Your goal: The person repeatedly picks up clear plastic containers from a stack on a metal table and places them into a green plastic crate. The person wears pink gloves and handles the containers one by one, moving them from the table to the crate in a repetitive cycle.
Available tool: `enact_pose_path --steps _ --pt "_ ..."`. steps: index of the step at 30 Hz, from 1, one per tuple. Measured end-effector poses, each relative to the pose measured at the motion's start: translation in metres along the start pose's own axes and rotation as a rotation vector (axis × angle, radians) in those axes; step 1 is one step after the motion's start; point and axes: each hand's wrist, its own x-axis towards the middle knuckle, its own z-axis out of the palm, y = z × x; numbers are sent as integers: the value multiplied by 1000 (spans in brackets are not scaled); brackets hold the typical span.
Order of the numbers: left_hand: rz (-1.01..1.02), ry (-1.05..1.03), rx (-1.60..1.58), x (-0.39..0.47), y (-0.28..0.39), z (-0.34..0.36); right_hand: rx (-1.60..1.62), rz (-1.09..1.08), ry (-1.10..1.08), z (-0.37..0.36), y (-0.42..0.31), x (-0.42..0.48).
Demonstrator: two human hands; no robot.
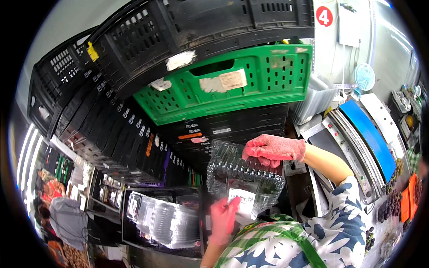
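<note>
A clear plastic clamshell container [246, 174] hangs in front of my body, with a white printed label [242, 202] near its lower part. My right hand [273, 150], in a red coated glove, grips the container's upper edge. In a pinkish glove, my left hand [224, 219] pinches the lower part beside the label. To the left, a black crate [161, 250] holds a stack of clear plastic containers [167, 221].
A green crate [254, 80] and black crates [214, 30] are stacked ahead. At right stand a wrapping machine [350, 157], a small blue fan [364, 77] and bunches of dark grapes [392, 202]. People [67, 217] are at the far left.
</note>
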Motion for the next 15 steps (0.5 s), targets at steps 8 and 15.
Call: enact_pose_path --steps 8,15 --pt "-3 82 -2 -9 -8 -18 -171 -1 -43 22 -7 13" --pt "-13 78 70 -5 -12 -18 -256 -8 -33 29 -13 8"
